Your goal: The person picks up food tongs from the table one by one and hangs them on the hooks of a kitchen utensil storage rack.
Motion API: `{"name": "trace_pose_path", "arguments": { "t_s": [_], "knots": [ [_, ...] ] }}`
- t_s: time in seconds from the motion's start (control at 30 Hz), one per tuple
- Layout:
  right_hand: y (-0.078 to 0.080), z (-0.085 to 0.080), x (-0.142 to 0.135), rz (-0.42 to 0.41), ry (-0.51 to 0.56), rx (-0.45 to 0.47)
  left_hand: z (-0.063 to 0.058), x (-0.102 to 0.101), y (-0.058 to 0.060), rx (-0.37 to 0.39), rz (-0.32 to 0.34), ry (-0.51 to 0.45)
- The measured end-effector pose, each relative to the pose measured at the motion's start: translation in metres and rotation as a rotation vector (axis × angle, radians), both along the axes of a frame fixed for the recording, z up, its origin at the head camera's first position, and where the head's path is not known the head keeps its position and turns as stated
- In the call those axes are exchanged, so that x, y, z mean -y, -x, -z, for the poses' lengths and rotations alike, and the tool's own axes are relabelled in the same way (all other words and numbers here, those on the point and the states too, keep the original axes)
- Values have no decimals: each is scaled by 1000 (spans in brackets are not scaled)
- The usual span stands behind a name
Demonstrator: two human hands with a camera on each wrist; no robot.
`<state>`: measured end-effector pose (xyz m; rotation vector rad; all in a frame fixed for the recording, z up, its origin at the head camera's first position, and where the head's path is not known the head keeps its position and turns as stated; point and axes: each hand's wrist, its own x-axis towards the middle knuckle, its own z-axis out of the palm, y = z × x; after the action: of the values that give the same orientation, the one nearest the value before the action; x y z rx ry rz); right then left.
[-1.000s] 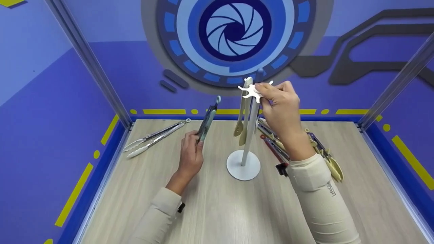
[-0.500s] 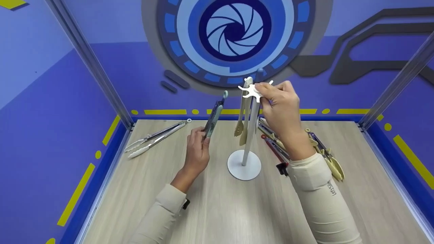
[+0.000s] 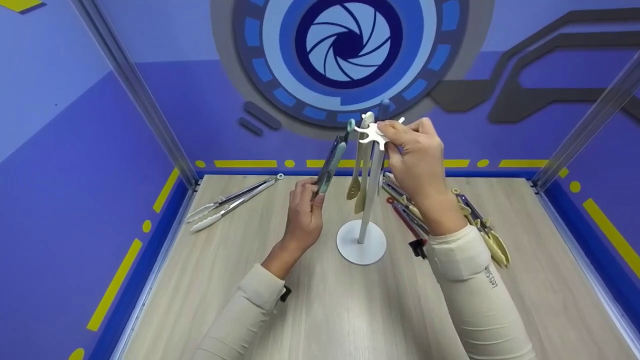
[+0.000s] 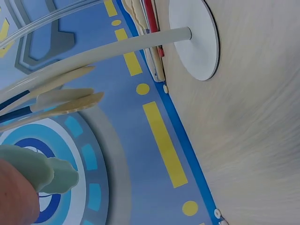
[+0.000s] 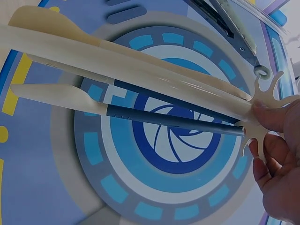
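My left hand (image 3: pixel 305 215) grips a pair of tongs (image 3: pixel 330 165) by its pale green tips, with the hanging ring upward. That ring stands right at the hooked top (image 3: pixel 371 134) of a white utensil stand, overlapping a hook's tip in the head view; the right wrist view shows the ring (image 5: pixel 262 71) close beside the hooks. My right hand (image 3: pixel 417 162) pinches the hooked top between thumb and fingers. Beige-headed utensils hang from the stand, among them a slotted turner (image 3: pixel 353 189) and a spatula with a blue handle (image 5: pixel 173 119). The round base (image 3: pixel 361 250) sits on the table.
Metal tongs with white tips (image 3: pixel 235 202) lie at the table's back left. To the right, partly behind my right arm, are red-handled tongs (image 3: pixel 406 217) and tongs with yellowish tips (image 3: pixel 492 245). Blue panels and metal posts border the table.
My left hand has moved right and upward with the tongs, bringing their ring to the stand's hooks. The right hand keeps its pinch on the hooked top, and the stand stays in place.
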<state>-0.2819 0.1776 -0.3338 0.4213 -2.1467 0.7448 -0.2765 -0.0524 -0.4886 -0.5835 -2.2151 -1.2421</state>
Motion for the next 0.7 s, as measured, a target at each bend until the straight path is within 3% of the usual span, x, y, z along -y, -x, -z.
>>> {"name": "trace_pose_path", "arguments": {
  "t_s": [0.7],
  "knots": [
    [-2, -2, 0, -5, -5, 2, 3, 0, 1, 5, 1, 8]
  ]
}}
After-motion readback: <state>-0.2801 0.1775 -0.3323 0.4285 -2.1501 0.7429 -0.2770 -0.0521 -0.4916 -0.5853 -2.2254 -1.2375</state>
